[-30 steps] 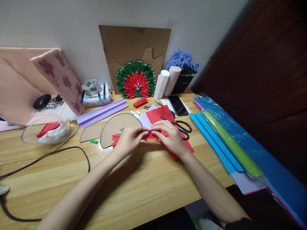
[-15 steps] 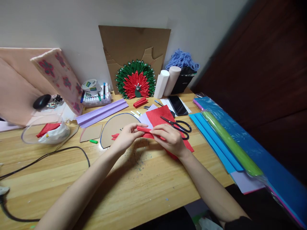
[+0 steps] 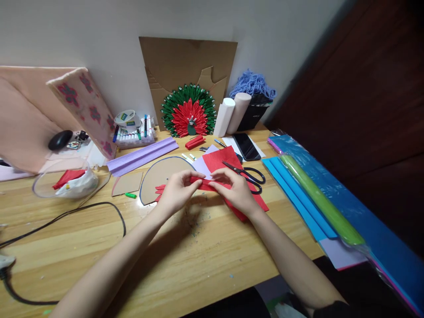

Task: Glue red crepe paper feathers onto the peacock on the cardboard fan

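My left hand [image 3: 177, 192] and my right hand [image 3: 236, 190] meet at the middle of the wooden desk [image 3: 185, 260], both pinching a narrow folded red paper strip [image 3: 204, 183] held between them. Under my right hand lies a red paper sheet [image 3: 222, 160]. Left of my left hand is a half-round cardboard piece [image 3: 162, 174] with red paper petals [image 3: 160, 190] on it. Black-handled scissors [image 3: 247, 175] rest on the red sheet just beyond my right hand.
A red and green paper fan ornament [image 3: 188, 111] leans on cardboard [image 3: 188, 62] at the wall. Nearby lie a phone [image 3: 247, 146], white rolls [image 3: 224, 115], markers [image 3: 134, 134], purple crepe paper [image 3: 142, 155], a glass bowl [image 3: 64, 181], a black cable [image 3: 66, 216], and blue and green paper rolls [image 3: 318, 198].
Both hands lifted the red strip slightly off the sheet, then worked it between the fingertips; the left fingers shifted along it. The view moved a little to the right.
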`<action>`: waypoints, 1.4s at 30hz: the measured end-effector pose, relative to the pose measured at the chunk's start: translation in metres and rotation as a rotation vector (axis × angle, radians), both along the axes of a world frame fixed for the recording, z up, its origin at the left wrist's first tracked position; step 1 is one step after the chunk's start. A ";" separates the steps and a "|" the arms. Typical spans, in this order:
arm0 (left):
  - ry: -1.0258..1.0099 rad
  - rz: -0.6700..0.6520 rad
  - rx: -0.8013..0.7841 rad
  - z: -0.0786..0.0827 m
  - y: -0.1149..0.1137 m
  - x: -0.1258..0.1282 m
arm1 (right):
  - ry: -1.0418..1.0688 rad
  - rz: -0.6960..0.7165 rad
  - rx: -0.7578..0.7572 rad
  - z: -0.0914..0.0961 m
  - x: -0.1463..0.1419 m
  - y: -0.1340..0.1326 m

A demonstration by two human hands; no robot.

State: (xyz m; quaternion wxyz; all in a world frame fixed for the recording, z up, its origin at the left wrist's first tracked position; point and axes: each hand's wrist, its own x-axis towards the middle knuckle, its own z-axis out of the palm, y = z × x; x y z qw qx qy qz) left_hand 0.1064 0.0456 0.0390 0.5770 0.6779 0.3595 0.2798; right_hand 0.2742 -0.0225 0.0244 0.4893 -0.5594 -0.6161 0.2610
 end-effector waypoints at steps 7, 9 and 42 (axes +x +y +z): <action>0.183 -0.028 0.360 0.001 -0.005 -0.002 | -0.003 0.043 -0.110 0.001 0.002 0.001; 0.249 -0.066 0.403 0.005 -0.006 -0.002 | -0.070 0.054 -0.055 0.003 0.000 0.000; 0.106 -0.067 0.204 -0.002 -0.002 0.000 | -0.339 0.044 0.187 0.001 0.002 0.002</action>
